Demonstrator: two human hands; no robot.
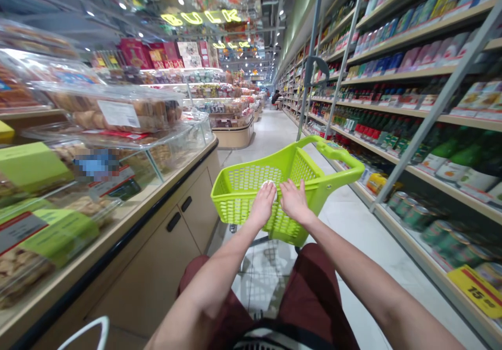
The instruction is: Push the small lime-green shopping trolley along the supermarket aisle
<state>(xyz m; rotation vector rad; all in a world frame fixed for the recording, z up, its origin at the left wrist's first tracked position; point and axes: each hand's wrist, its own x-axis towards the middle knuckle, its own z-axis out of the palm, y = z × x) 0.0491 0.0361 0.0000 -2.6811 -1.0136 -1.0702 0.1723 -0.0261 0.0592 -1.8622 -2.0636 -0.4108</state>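
A lime-green plastic shopping cart [243,202] with perforated basket walls stands in front of my knees, its handle [345,167] toward the right. My left hand [262,203] is closed at the near rim of the basket, over a small white piece of what looks like tissue or cloth [275,193], mostly covered by the fingers. Right beside it, my right hand [294,201] curls its fingers over the same rim, thumb raised. The inside of the basket is only partly visible.
On the left runs a counter [157,235] with clear boxes of baked goods [113,112] and a glass edge. Shelves [415,167] of bottles and cans line the right side, behind grey metal posts [427,114]. A tiled aisle [270,122] leads ahead, with a person [276,98] far off.
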